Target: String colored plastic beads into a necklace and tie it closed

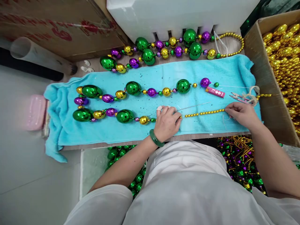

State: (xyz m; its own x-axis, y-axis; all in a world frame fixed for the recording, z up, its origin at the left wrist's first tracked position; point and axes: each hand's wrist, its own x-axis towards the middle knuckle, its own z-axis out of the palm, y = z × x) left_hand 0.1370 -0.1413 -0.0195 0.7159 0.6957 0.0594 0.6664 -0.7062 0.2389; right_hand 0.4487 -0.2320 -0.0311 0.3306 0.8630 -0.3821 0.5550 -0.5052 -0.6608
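A slim strand of small, shiny gold beads [204,113] lay on the soft turquoise towel [131,133], between the hands. The right hand [241,114] had its fingers pinched together on the right end; the left hand [166,122] lay by the left end, its grip hidden. Bare pale thread [183,117] showed there, so light, even tension probably suited best, kept clear of the long, thin metal needle [194,106] just beyond and the small pink-handled pliers [243,100] at far right.
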